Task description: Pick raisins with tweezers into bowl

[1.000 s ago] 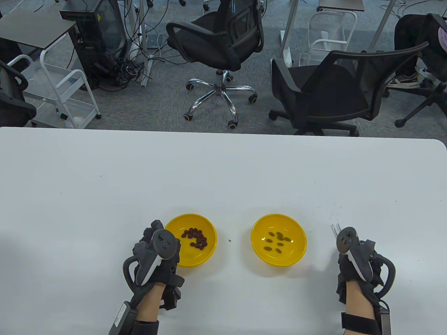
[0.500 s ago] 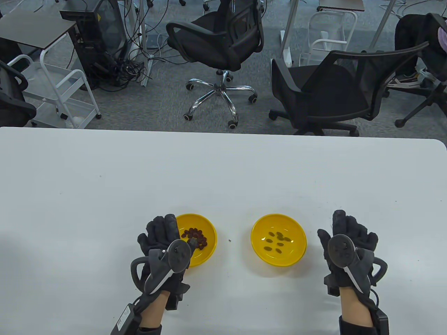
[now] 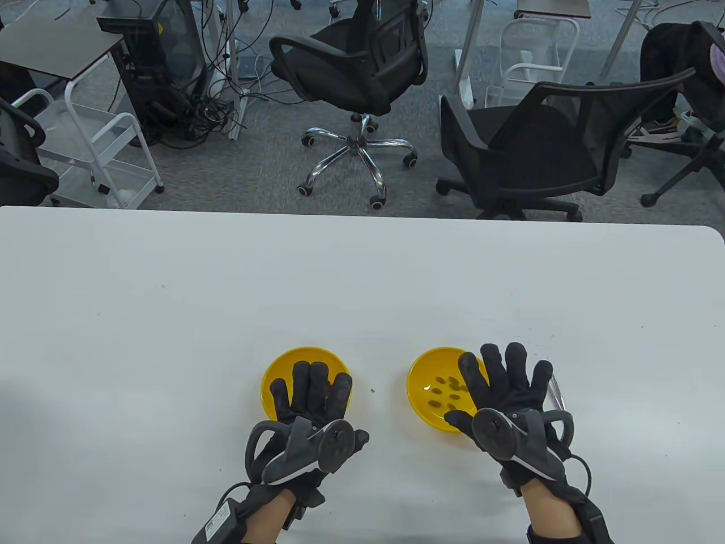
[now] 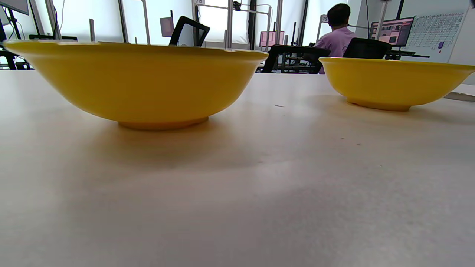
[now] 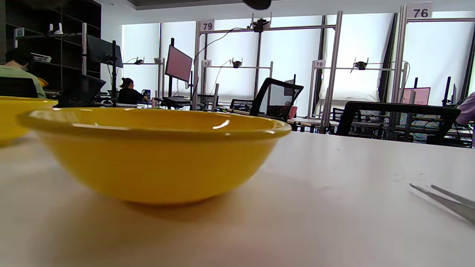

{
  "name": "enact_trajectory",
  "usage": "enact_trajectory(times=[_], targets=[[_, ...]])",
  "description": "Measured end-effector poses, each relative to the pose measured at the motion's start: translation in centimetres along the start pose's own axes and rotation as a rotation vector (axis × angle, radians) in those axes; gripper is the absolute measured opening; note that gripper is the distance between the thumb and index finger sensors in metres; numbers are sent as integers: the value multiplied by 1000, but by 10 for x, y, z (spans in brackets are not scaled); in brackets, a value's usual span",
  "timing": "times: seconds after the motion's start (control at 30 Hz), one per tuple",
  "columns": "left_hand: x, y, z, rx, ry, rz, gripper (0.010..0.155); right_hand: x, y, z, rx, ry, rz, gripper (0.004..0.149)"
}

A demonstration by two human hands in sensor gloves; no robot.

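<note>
Two yellow bowls stand near the table's front edge. The left bowl [image 3: 276,369] [image 4: 141,81] holds dark red raisins, mostly hidden under my left hand [image 3: 310,390], which is open with fingers spread over it. The right bowl [image 3: 422,377] [image 5: 156,148] holds several dark raisins [image 3: 444,391]. My right hand [image 3: 504,377] is open, fingers spread over that bowl's right rim, holding nothing. The metal tweezers [image 3: 558,392] [image 5: 447,200] lie on the table just right of my right hand.
The white table [image 3: 362,283] stretches far beyond the bowls. A small dark crumb [image 3: 372,390] lies between the bowls. Office chairs [image 3: 527,147] and a white cart [image 3: 96,153] stand on the floor past the far edge.
My right hand has let go of the tweezers, opened and moved left over the right bowl. My left hand has opened and moved right over the left bowl.
</note>
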State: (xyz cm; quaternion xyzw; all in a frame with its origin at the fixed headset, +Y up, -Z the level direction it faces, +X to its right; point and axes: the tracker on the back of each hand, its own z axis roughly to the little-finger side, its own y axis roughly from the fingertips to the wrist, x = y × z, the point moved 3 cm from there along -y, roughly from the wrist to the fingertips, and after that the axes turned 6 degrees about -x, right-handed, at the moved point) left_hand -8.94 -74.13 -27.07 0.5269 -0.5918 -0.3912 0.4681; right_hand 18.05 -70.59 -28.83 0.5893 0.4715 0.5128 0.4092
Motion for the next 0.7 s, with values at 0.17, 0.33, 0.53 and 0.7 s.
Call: enact_trajectory(times=[0.17,0.33,0.53,0.7], targets=[[1,0,-2,18,1,14,90,-2,1,-7,19,12,-13,90],[1,0,-2,17,-2,9,90,-2,1,-6,12,18,-13,90],[1,0,-2,16,-4,6,90,-3,1,-5,0,22,-17,90],[0,0,-1,12,-3,5,90,-3,1,-5,0,25,-19,90]])
